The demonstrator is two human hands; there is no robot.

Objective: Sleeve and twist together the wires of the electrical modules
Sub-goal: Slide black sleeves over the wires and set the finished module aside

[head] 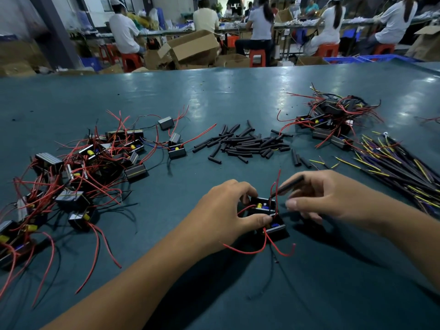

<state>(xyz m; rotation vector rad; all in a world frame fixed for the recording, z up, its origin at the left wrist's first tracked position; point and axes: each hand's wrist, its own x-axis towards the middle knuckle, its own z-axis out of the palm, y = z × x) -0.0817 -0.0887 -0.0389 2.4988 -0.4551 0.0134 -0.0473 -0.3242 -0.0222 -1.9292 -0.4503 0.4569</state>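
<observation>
At the near middle of the green table (pixel 214 103), the person's left hand (pixel 228 210) grips a small black electrical module (pixel 262 206), thumb and curled fingers clamped on its sides. A second module (pixel 276 228) sits just beside it, touching or nearly so. The right hand (pixel 333 198) pinches a black sleeve (pixel 290 185), angled down at a red wire (pixel 275 186) rising from the held module; whether the wire has entered the sleeve is hard to tell. More red-wired modules (pixel 78 167) lie heaped at left, loose sleeves (pixel 245 142) in the middle, another module pile (pixel 333 117) and yellow-tipped wires (pixel 404 167) at right.
</observation>
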